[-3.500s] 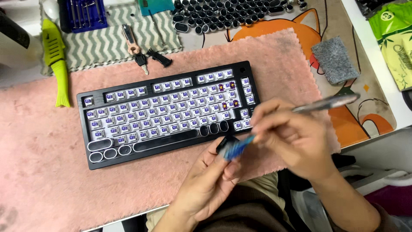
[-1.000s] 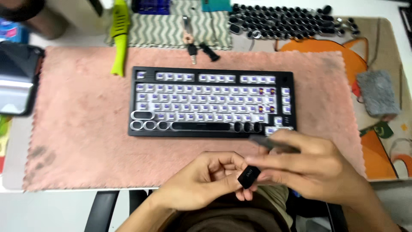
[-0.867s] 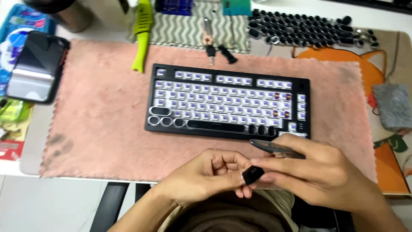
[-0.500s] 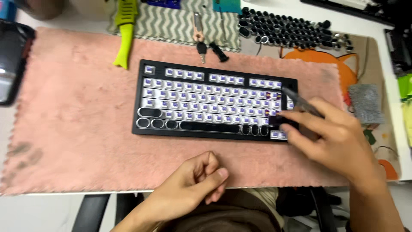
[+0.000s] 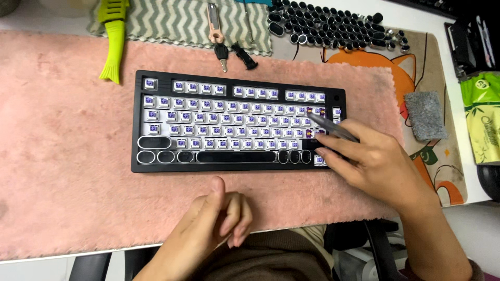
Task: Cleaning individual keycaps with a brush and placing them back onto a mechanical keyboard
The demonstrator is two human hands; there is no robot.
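Pressing: our right hand (image 5: 372, 161) holds a slim metal tool (image 5: 333, 127), fingers pinched on it, fingertips on a black keycap (image 5: 311, 144) at the keyboard (image 5: 237, 122) right end.
Left hand: ours (image 5: 219, 221), loosely curled, empty, on the pink mat (image 5: 62, 156).
Next: seating it squarely calls for even pressure.
Containers: none; loose keycaps (image 5: 333, 31) lie on the tabletop.

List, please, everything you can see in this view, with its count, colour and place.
keyboard: one, black frame, most switches bare, on the pink mat
pink mat: one, covers the desk
fitted keycaps: a few, black, bottom rows
loose keycaps: many, black, top right
fish-shaped toy: one, lime green, top left
zigzag cloth: one, grey-green and white, top
keys: one bunch, black heads, above the keyboard
felt pad: one, grey, right
fox desk mat: one, orange, right
right hand: holds a thin metal tool, fingers on the keyboard's right end
left hand: loosely curled, empty, at the mat's near edge
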